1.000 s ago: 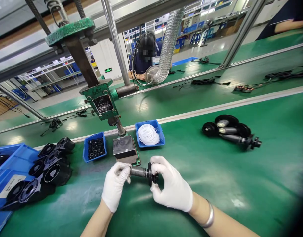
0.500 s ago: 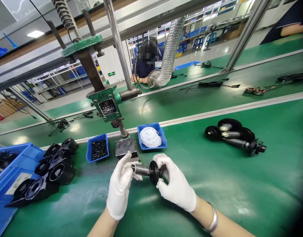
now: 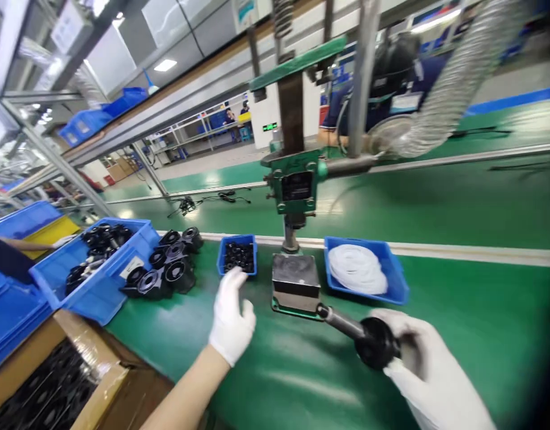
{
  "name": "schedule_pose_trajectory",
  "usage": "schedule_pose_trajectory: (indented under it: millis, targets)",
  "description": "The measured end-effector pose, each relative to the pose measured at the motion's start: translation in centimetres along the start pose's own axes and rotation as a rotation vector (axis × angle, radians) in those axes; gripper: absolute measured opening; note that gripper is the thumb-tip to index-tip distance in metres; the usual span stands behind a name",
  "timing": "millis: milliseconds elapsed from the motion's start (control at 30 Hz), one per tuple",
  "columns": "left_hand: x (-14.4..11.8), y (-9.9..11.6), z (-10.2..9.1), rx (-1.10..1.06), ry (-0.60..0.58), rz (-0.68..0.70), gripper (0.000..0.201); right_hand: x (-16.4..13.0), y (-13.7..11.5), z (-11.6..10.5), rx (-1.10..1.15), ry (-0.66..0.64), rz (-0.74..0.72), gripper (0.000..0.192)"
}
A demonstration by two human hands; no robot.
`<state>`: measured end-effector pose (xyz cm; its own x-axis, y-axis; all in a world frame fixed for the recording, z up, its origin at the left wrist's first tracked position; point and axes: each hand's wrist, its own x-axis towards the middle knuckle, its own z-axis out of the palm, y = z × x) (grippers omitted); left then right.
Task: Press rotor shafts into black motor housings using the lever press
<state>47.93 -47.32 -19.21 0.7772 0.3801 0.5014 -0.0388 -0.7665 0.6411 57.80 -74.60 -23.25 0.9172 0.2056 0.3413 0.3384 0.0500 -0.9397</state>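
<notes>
White gloves cover both hands. My right hand [image 3: 429, 364] grips a shaft part with a black disc [image 3: 377, 343] by its disc end; the grey shaft points left towards the press block. My left hand [image 3: 232, 313] holds nothing, its fingers apart and partly curled, just below a small blue bin of black rings [image 3: 255, 263]. Between the hands, farther back, stands a green hand press [image 3: 297, 179] over a dark metal block [image 3: 296, 275]. Behind the right hand is a blue bin [image 3: 398, 280] holding white rings [image 3: 358, 269].
Black housings [image 3: 178, 272] stand in a cluster at the left, beside a large blue crate [image 3: 95, 280] of black parts. An open cardboard box [image 3: 113, 382] is at the lower left. Across the bench a person [image 3: 391, 83] sits behind a silver duct [image 3: 463, 83].
My left hand has come off the shaft part and moved left towards the black rings. My right hand has carried the part rightwards. The view has turned left.
</notes>
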Motion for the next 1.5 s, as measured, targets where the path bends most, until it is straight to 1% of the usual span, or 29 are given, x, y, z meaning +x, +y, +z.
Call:
schedule_pose_trajectory:
  millis: [33, 67, 100, 133, 167, 200, 233, 267, 333, 367, 433, 533, 567, 633, 667, 700, 733, 800, 833, 867, 1000, 1100, 1167, 1233, 1333, 1367, 1400, 1433, 1500]
  targets:
    - [0.6, -1.9, -2.1, 0.21, 0.136, -0.017, 0.048, 0.1, 0.9, -0.2, 0.031, -0.007, 0.033, 0.035]
    - [1.1, -3.7, -4.3, 0.426, 0.249, -0.079, 0.043, 0.2, 1.7, -0.3, 0.058, -0.016, 0.06, 0.037]
    - [1.5, -5.5, -6.4, 0.624, 0.295, -0.152, 0.043, 0.2, 2.4, -0.4, 0.078, -0.027, 0.086, 0.039]
    - [1.9, -6.9, -8.4, 0.795, 0.265, -0.193, 0.042, 0.2, 3.0, -0.4, 0.094, -0.033, 0.118, 0.04]
    - [2.2, -8.1, -10.0, 0.927, 0.175, -0.189, 0.038, 0.1, 3.4, -0.3, 0.104, -0.035, 0.148, 0.041]
    - [2.4, -9.0, -11.3, 1.004, 0.089, -0.17, 0.032, 0.1, 3.6, -0.2, 0.107, -0.037, 0.172, 0.041]
    - [2.6, -9.5, -12.2, 1.042, 0.009, -0.137, 0.025, 0.1, 3.6, -0.1, 0.106, -0.036, 0.188, 0.042]
    - [2.8, -9.6, -12.6, 1.046, -0.05, -0.099, 0.018, 0.1, 3.5, 0.0, 0.1, -0.031, 0.198, 0.043]
    - [2.8, -8.9, -12.5, 1.004, -0.12, -0.03, 0.01, 0.2, 2.9, 0.2, 0.085, -0.028, 0.205, 0.044]
    - [2.7, -8.3, -12.1, 0.971, -0.164, 0.015, 0.012, 0.2, 2.5, 0.2, 0.078, -0.035, 0.202, 0.045]
    - [2.3, -6.8, -11.0, 0.866, -0.274, 0.108, 0.018, 0.3, 1.5, 0.4, 0.067, -0.061, 0.188, 0.045]
    - [1.6, -4.5, -9.2, 0.677, -0.464, 0.191, 0.016, 0.4, 0.3, 0.5, 0.079, -0.091, 0.148, 0.043]
    - [1.5, -3.8, -8.7, 0.629, -0.519, 0.194, 0.024, 0.4, 0.0, 0.6, 0.094, -0.098, 0.132, 0.042]
    - [1.5, -2.4, -7.8, 0.578, -0.626, 0.208, 0.054, 0.4, -0.5, 0.9, 0.126, -0.113, 0.095, 0.04]
    - [1.6, -1.8, -7.3, 0.575, -0.673, 0.224, 0.063, 0.3, -0.7, 1.0, 0.137, -0.121, 0.075, 0.038]
    - [1.7, -1.2, -6.9, 0.584, -0.716, 0.246, 0.063, 0.2, -1.0, 1.1, 0.141, -0.127, 0.05, 0.037]
    - [1.9, -0.6, -6.4, 0.602, -0.756, 0.27, 0.054, 0.1, -1.3, 1.3, 0.139, -0.132, 0.027, 0.036]
    - [2.0, 0.3, -5.6, 0.623, -0.819, 0.314, 0.027, -0.1, -1.8, 1.6, 0.125, -0.134, -0.016, 0.034]
    - [2.0, 0.7, -5.2, 0.62, -0.841, 0.327, 0.017, -0.2, -2.0, 1.7, 0.118, -0.132, -0.036, 0.034]
    - [2.0, 1.0, -4.8, 0.61, -0.857, 0.335, 0.013, -0.3, -2.2, 1.9, 0.113, -0.128, -0.054, 0.033]
    - [1.8, 1.7, -3.5, 0.578, -0.872, 0.358, 0.018, -0.3, -2.6, 2.1, 0.089, -0.095, -0.109, 0.03]
    - [1.5, 1.9, -3.2, 0.533, -0.84, 0.345, 0.019, -0.1, -3.1, 2.0, 0.073, -0.072, -0.123, 0.028]
    - [1.0, 1.8, -3.2, 0.364, -0.755, 0.277, 0.017, -0.2, -3.9, 1.9, 0.078, -0.067, -0.13, 0.026]
    - [0.3, 1.6, -3.3, 0.035, -0.583, 0.129, 0.018, -0.6, -5.2, 1.9, 0.082, -0.066, -0.135, 0.025]
    - [-1.3, 1.6, -2.7, -0.602, -0.222, -0.139, 0.021, -2.0, -7.3, 2.3, 0.063, -0.089, -0.128, 0.025]
    - [-1.8, 1.7, -2.3, -0.783, -0.118, -0.21, 0.023, -2.6, -7.8, 2.5, 0.057, -0.102, -0.121, 0.026]
    - [-2.3, 2.0, -1.9, -0.929, -0.042, -0.262, 0.024, -3.3, -8.2, 2.8, 0.056, -0.118, -0.11, 0.026]
    - [-2.8, 2.2, -1.4, -1.034, 0.007, -0.296, 0.024, -4.0, -8.4, 3.2, 0.063, -0.13, -0.098, 0.027]
    - [-3.4, 2.7, -0.8, -1.138, 0.02, -0.32, 0.023, -5.1, -8.5, 4.1, 0.083, -0.149, -0.072, 0.028]
